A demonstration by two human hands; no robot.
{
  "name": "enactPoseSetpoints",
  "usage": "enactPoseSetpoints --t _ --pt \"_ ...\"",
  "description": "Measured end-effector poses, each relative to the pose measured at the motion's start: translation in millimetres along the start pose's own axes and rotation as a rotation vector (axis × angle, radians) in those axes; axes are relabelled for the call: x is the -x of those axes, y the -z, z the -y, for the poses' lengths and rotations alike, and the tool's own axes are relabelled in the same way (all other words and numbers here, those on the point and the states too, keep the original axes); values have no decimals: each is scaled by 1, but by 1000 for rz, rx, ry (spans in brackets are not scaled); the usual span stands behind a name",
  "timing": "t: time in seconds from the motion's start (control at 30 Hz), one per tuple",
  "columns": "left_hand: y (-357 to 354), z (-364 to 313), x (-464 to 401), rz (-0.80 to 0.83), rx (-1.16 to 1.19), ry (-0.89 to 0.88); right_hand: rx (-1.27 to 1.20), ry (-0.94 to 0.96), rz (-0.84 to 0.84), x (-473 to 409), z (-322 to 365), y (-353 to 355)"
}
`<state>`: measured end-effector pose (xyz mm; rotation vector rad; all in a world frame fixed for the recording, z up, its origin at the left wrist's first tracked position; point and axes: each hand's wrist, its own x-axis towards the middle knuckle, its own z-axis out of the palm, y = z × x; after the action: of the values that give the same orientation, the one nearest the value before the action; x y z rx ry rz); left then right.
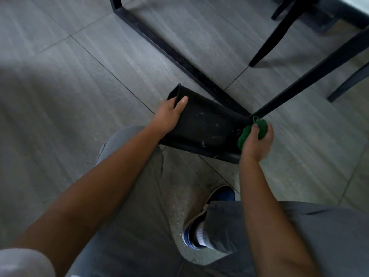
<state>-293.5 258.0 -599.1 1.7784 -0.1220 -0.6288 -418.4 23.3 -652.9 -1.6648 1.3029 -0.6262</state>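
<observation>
A black bin (203, 126) lies tipped on its side on the grey tiled floor, its outer wall marked with pale smudges. My left hand (169, 114) grips the bin's rim at the left, fingers inside and thumb on the outside. My right hand (257, 140) holds a bunched green cloth (261, 126) against the bin's right end, next to a black table leg (299, 86).
A black metal table frame (175, 56) runs diagonally across the floor behind the bin. Dark chair legs (267, 43) stand at the upper right. My grey-trousered legs and a blue shoe (221, 194) fill the lower part of the view. Open floor (60, 96) lies to the left.
</observation>
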Motion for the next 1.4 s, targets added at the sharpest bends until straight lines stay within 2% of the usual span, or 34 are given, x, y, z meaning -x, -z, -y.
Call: enactPoseSetpoints --t 0.1,0.2,0.3,0.37,0.4,0.47,0.53,0.6,0.63,0.67,0.7,0.8,0.87,0.9,0.93,1.0,1.07,1.13,1.2,1.27,1.33,1.4 --pt "-4 -4 0 14 -2 -5 106 143 59 20 9 -15" --pt "-7 -8 3 -14 32 7 151 325 202 57 30 -40" --pt "-11 -5 7 -22 49 -20 182 649 324 105 48 -65" --pt "-10 -3 9 -42 72 8 293 863 332 116 49 -71" --pt "-11 -3 10 -61 83 11 351 902 297 109 46 -70" --pt "-10 -3 12 -91 59 22 408 791 168 73 31 -63" --pt "-10 -6 16 -96 42 40 376 512 46 21 15 -44" --pt "-9 -3 15 -64 34 27 260 236 2 -10 9 -23" --pt "-8 -3 14 -53 38 27 222 158 5 -5 11 -20" --pt "-6 -4 13 -50 40 24 205 163 34 14 18 -23" --pt "-6 -4 11 -59 40 21 208 260 67 40 25 -32" --pt "-16 -6 5 -53 47 -8 209 725 254 117 41 -62" --pt "-19 -4 5 -47 83 20 277 905 315 123 44 -67" --pt "-20 -4 5 -58 98 50 321 897 259 107 41 -63" --pt "-19 -4 7 -69 107 75 357 807 189 84 31 -58" --pt "-16 -4 10 -92 112 111 385 504 19 33 13 -36" --pt "-14 -5 11 -109 112 127 336 304 -32 14 7 -22" --pt "-12 -7 8 -127 131 154 330 358 54 58 15 -35" --pt "-13 -7 1 -152 146 169 324 584 192 119 21 -51" --pt "-15 -9 1 -135 133 179 316 723 292 149 14 -58" --pt "-16 -6 0 -105 192 214 339 734 248 121 7 -58" --pt "-16 -3 1 -81 196 253 385 556 102 78 -3 -48"
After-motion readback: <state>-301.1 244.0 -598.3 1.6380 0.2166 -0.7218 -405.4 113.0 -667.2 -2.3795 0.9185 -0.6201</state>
